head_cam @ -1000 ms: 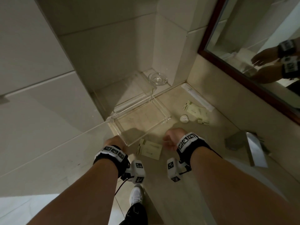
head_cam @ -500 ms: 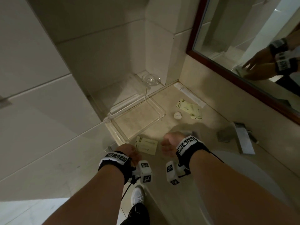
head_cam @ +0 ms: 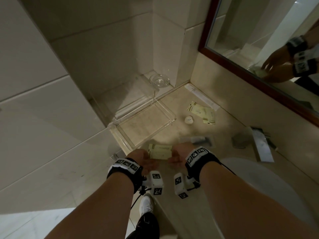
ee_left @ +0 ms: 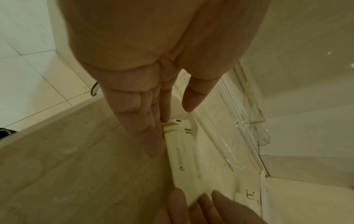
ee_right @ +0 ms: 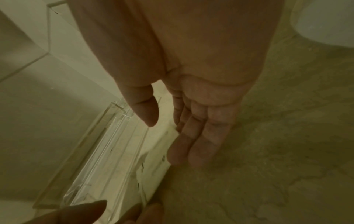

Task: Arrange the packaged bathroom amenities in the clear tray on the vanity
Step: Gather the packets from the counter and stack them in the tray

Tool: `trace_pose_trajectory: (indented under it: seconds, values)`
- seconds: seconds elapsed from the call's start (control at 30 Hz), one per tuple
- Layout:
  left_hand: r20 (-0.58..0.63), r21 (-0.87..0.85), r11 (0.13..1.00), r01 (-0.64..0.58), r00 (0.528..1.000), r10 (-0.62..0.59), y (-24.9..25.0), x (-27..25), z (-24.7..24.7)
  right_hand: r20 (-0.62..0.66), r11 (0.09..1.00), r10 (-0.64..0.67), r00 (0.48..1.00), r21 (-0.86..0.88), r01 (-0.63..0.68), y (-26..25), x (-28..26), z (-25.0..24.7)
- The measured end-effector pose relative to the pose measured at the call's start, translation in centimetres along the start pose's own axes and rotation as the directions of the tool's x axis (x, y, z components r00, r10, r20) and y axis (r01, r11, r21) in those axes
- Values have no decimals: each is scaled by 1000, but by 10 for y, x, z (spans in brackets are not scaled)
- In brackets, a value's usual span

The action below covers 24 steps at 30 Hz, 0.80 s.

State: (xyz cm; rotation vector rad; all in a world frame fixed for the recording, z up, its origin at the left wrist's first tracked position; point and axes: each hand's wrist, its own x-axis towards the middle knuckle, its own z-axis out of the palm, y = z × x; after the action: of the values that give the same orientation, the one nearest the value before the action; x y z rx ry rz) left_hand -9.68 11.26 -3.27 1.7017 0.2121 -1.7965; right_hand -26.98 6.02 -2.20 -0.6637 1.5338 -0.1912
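Note:
A pale yellow amenity packet (head_cam: 160, 151) lies just in front of the empty clear tray (head_cam: 170, 116) on the vanity. My left hand (head_cam: 145, 158) is at its left end and my right hand (head_cam: 178, 153) at its right end. In the left wrist view my straight left fingers (ee_left: 153, 142) touch the packet (ee_left: 184, 154), thumb apart. In the right wrist view my right fingers (ee_right: 191, 148) lie straight against the packet (ee_right: 157, 163) beside the tray (ee_right: 107, 151). Neither hand curls round it.
More yellow packets (head_cam: 201, 112), a round white item (head_cam: 189, 119), a long white packet (head_cam: 201, 96) and a small tube (head_cam: 196, 139) lie to the right. A glass dish (head_cam: 159, 80) sits in the corner. The faucet (head_cam: 260, 145) and basin (head_cam: 259, 187) are at right.
Both hands have drawn back from the tray's front and closed in on the yellow packet, now touching its two ends. The packet sits a little nearer the counter edge.

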Motion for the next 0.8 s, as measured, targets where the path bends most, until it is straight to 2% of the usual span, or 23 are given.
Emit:
trace_pose_trajectory:
  seconds: [0.03,0.13,0.23,0.37,0.47,0.57,0.67,0.8]
  values:
    - [-46,27,999,-33,998,34,-1,-3,3,6,1000,-17,1000,-9,17,2,3,-1]
    - [-11,52,998,-34,999,35,-4,-6,10,32,997,-39,999,-60,41,4,9,-1]
    - [9,31,999,-23,1000,23,-2,-12,13,31,999,-28,999,-31,29,-1,11,-2]
    - [80,-60,997,-56,995,60,10,-17,21,1,997,-77,997,-8,77,-18,-4,-9]
    - [118,-127,991,-31,992,47,26,-28,28,-48,991,-124,991,44,126,-37,-14,-17]
    - [115,-34,998,-60,991,63,51,-38,36,-114,966,-225,968,100,236,-58,-17,-24]
    - [163,21,997,-77,984,73,76,-42,45,-154,942,-322,934,46,332,-81,-14,-28]
    - [217,47,986,-158,965,144,101,-33,49,-109,913,-398,911,47,404,-110,-11,-22]
